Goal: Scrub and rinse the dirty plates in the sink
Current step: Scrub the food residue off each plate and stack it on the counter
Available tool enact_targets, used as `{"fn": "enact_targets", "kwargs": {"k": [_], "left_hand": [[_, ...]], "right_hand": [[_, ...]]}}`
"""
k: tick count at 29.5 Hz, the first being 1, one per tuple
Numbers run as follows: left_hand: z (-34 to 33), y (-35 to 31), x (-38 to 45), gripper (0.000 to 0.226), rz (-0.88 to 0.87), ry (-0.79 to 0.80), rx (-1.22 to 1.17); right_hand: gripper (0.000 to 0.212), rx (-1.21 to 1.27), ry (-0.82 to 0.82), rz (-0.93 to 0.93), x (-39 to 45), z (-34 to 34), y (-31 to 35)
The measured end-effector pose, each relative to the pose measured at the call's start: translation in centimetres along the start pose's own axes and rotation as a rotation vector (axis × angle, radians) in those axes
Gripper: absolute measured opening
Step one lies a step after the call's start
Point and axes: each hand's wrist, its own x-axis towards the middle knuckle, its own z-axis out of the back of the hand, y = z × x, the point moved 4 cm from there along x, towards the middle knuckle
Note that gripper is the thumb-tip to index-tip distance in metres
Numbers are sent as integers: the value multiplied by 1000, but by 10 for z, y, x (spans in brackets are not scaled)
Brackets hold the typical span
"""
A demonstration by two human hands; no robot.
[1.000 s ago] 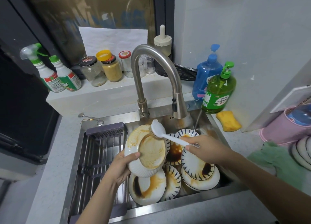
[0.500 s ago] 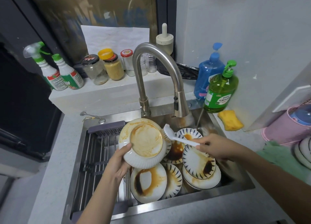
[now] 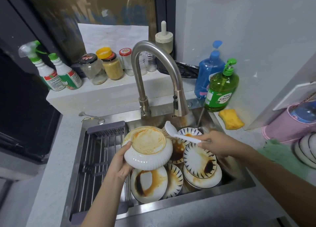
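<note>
Left hand (image 3: 119, 165) grips a stained bowl (image 3: 148, 148) above the sink (image 3: 222, 195); right hand (image 3: 217, 144) holds a brush (image 3: 177, 132) at the bowl's rim.

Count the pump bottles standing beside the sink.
2: a blue pump bottle against the wall, and a green pump bottle just in front, at the sink's back right corner.

White ribbed bowl (image 3: 148, 156) smeared orange-brown inside; white brush (image 3: 177, 134); white plates (image 3: 199, 157) rimmed with dark blue dashes, stained brown; yellow sponge (image 3: 230, 118); green soap bottle (image 3: 221, 88); blue bottle (image 3: 207, 69); silver-grey faucet (image 3: 159, 73).
</note>
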Motion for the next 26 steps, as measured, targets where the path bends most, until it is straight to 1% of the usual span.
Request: {"fn": "enact_targets", "kwargs": {"k": [2,4,5,8,9,10,13,14,15,18,20,23,24,26], "left_hand": [[-2,-1,1,25,-3,2,1],[-1,-1,2,25,-5,-10,-10],[0,0,1,25,-8,-14,-17],[-1,3,2,26,-2,-1,-36],[-2,1,2,26,-6,3,-34],[-4,0,2,27,-10,10,-25],[0,-6,2,39,-22,-12,17],[3,-6,3,41,-24,-15,14],[5,-6,4,40,-25,-7,2],[3,-4,5,32,-28,16,-2],[2,-7,5,33,-41,8,15],[8,-13,6,31,-57,-22,-10],[8,-13,6,32,-51,-27,-33],[8,-12,6,33,-43,-32,-69]], "right_hand": [[37,14,89,-10,-8,3,-6],[35,-6,140,14,-16,8,-5],[36,-8,128,19,-15,8,-6],[38,-11,-11,28,-3,1,-13],[39,-1,-24,32,1,-4,-16],[38,4,-14,35,-1,-6,-17],[38,-10,101,60,-14,-2,-14],[39,-7,116,60,-17,0,-11],[39,-4,94,63,-14,2,-12],[40,10,-49,45,-4,1,-19],[39,-19,-23,50,-6,-2,-22],[40,-105,103,111,-20,-9,-17],[40,-128,106,127,-21,-12,-15],[41,-162,11,112,-14,-15,-17]]}}
